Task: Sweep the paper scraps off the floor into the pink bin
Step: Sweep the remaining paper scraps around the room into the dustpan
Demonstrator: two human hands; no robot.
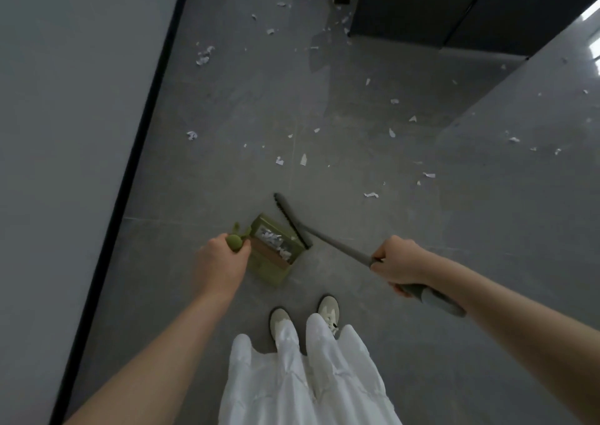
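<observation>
Broom (328, 239): grey; long axis runs from near right to far left; head on floor, touching dustpan's far-right edge.
Dustpan (274, 252): green, on floor just ahead of shoes (305, 317); mouth faces far right; holds paper scraps (274, 241).
Left hand (220, 262): fingers curled round dustpan's upright green handle.
Right hand (397, 262): fingers wrapped round broom shaft.
Loose scraps (371, 195): scattered over grey floor (357, 139), far and right of broom.
Wall (65, 132): left.

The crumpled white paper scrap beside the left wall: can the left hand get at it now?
Probably not. The left hand grips the green dustpan's handle, and the crumpled white paper scrap lies far ahead across bare grey floor.
</observation>
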